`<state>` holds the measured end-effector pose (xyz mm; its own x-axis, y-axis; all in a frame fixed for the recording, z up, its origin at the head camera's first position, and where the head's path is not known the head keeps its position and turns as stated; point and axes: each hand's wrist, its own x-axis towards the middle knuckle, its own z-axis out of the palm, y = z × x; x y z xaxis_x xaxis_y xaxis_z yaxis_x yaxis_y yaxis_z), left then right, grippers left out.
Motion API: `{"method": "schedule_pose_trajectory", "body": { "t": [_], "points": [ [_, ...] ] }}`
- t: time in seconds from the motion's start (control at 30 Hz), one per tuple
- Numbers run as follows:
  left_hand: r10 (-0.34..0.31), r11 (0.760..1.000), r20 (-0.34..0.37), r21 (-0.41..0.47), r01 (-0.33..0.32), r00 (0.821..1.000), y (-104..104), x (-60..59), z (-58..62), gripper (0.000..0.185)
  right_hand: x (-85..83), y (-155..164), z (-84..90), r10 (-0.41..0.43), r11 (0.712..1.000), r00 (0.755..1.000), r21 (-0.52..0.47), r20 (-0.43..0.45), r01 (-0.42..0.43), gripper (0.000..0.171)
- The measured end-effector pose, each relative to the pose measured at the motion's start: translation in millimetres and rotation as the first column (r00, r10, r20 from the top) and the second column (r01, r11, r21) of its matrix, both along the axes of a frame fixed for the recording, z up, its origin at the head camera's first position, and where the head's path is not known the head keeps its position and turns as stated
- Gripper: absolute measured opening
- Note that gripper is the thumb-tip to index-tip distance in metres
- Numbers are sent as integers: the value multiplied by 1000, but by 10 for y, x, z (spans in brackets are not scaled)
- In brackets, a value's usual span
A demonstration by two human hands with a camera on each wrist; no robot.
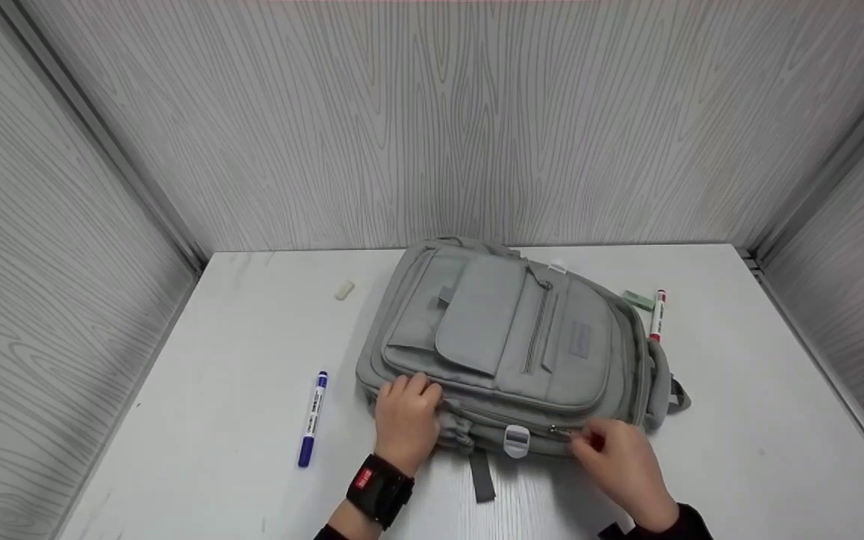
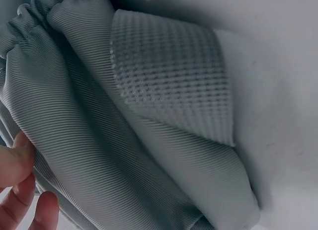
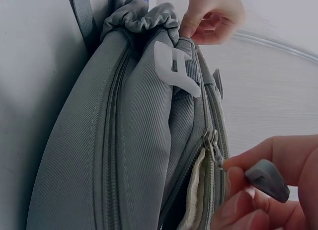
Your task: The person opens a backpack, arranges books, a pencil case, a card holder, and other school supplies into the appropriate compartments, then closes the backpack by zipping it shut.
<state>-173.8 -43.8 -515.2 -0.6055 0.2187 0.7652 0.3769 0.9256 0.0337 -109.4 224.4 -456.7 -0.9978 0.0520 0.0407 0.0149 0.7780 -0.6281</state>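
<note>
A grey backpack (image 1: 488, 322) lies on its back on the white table, flap pocket upward. At its near left edge my left hand (image 1: 407, 420) grips the fabric beside the gathered side pocket (image 3: 141, 19). The left wrist view has only a few fingers (image 2: 17, 165) at the bag's edge. My right hand (image 1: 623, 461) pinches the grey-tipped zipper pull (image 3: 268, 180) on the near side. The metal slider (image 3: 211, 140) sits on a partly opened zipper, with cream lining (image 3: 196, 190) showing below it. Close by is a white strap buckle (image 1: 517, 441).
Left of the bag lie a blue marker (image 1: 313, 420) and a small cream eraser (image 1: 344, 290). Beyond its right end are a red marker (image 1: 658, 315) and a green block (image 1: 638, 301). Wood-grain panels (image 1: 432, 127) enclose the table. A strap (image 1: 482, 476) hangs toward the front.
</note>
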Motion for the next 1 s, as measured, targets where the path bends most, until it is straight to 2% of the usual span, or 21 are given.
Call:
{"method": "schedule_pose_trajectory", "body": {
  "t": [0.5,0.8,0.9,1.0],
  "points": [
    [18,999,-6,45,-18,1000,22,-46,-24,25,10,139,41,12,999,1000,-43,22,-11,30],
    [0,995,36,96,-3,999,19,22,-28,25,109,-35,-41,115,991,993,-71,4,-114,31],
    [-38,993,52,115,32,998,112,103,-18,25,154,-158,-95,111,989,994,-103,4,-110,28],
    [-147,981,70,136,137,987,299,218,28,24,170,-292,-136,88,990,996,-113,-9,-89,24]
  ]
}}
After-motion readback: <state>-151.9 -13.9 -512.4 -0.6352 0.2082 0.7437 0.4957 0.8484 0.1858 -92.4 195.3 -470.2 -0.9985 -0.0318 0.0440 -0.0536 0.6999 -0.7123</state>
